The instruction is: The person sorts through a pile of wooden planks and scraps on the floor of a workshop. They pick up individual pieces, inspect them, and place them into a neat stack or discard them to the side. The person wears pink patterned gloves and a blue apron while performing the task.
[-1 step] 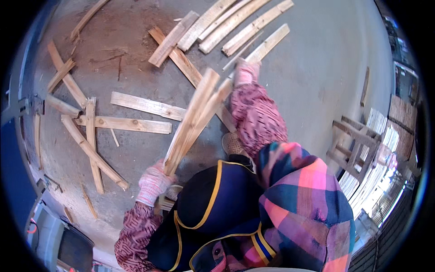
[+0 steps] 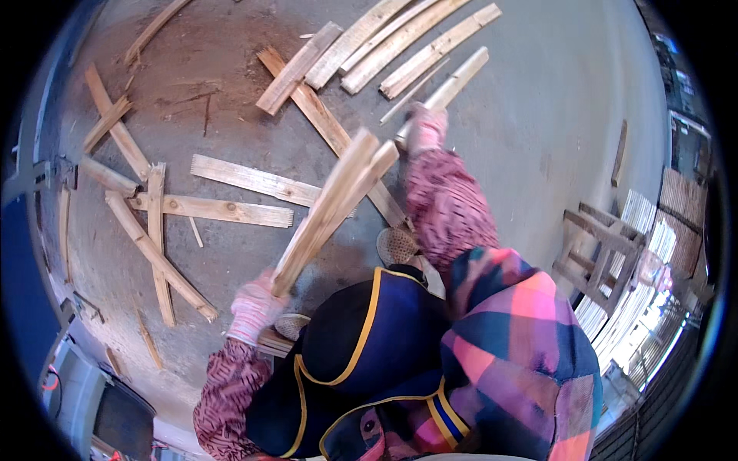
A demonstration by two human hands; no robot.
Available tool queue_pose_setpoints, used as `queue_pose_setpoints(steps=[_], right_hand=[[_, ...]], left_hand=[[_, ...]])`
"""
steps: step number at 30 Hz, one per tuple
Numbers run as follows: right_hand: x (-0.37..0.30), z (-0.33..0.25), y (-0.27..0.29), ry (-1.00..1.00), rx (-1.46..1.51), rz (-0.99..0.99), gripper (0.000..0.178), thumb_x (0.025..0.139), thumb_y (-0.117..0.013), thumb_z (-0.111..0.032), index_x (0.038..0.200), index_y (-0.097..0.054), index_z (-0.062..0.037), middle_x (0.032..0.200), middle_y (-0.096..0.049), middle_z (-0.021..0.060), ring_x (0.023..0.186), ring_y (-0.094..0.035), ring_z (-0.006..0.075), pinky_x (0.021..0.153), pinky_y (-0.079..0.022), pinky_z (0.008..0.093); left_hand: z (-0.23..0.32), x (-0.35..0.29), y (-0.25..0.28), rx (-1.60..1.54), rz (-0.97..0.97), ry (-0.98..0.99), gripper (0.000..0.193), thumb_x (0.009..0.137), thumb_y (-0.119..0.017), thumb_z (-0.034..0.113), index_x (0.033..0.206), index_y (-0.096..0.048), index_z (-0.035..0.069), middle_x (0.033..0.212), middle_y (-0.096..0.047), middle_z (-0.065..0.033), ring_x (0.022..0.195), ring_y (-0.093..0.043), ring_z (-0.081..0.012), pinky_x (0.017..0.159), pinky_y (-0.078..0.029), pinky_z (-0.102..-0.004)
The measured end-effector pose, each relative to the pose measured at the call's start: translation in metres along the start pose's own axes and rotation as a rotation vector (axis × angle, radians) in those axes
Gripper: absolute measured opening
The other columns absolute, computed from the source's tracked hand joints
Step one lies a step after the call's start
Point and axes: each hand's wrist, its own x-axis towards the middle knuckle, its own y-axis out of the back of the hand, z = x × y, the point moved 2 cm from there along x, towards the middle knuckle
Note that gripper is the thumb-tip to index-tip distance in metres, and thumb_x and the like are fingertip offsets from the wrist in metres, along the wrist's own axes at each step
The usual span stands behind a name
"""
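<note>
My left hand (image 2: pixel 257 304), in a pink-and-white knit glove, is closed around the lower ends of two wooden slats (image 2: pixel 332 209). They rise together at a slant, their far ends spread slightly apart. Farther forward and to the right, my right hand (image 2: pixel 427 127), gloved alike, grips the near end of another pale wooden slat (image 2: pixel 459 78), which points away from me. Its fingers are partly hidden. A thin wood strip (image 2: pixel 413 92) lies just left of it. Beneath the held slats, a long brownish slat (image 2: pixel 327 124) runs diagonally across the floor, partly covered.
Several pale slats (image 2: pixel 400 46) lie side by side at the top. More boards (image 2: pixel 211 208) cross each other on the left floor (image 2: pixel 254 261). A wooden frame (image 2: pixel 603 250) stands at the right beside stacked slats (image 2: pixel 676 207). A grey bin-like object (image 2: pixel 115 407) is at the lower left.
My right hand has shifted slightly right, and its slat has drawn a little nearer to me. The slats in my left hand have moved slightly left and down; a gap now separates them from my right hand.
</note>
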Motion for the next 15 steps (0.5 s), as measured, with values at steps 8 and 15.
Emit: queue_pose_setpoints(steps=[8, 15], right_hand=[[-0.023, -0.074, 0.090, -0.381, 1.093, -0.758, 0.040, 0.085, -0.058, -0.011, 0.123, -0.048, -0.0035, 0.092, -0.051, 0.0078, 0.070, -0.051, 0.0170, 0.064, -0.048, 0.0357], [-0.085, -0.068, 0.054, -0.508, 1.030, -0.805, 0.039, 0.093, -0.053, -0.028, 0.124, -0.050, -0.0046, 0.087, -0.056, 0.0073, 0.065, -0.054, 0.0192, 0.056, -0.049, 0.0332]], left_hand=[[-0.025, -0.009, -0.004, -0.028, 0.142, 0.076, 0.065, 0.077, -0.070, 0.043, 0.132, -0.047, 0.018, 0.101, -0.068, -0.0206, 0.097, -0.065, -0.0397, 0.084, -0.051, -0.0468], [-0.009, 0.013, 0.019, -0.340, 0.367, 0.025, 0.068, 0.075, -0.072, 0.048, 0.130, -0.052, 0.013, 0.108, -0.067, -0.0193, 0.102, -0.063, -0.0377, 0.088, -0.050, -0.0429]])
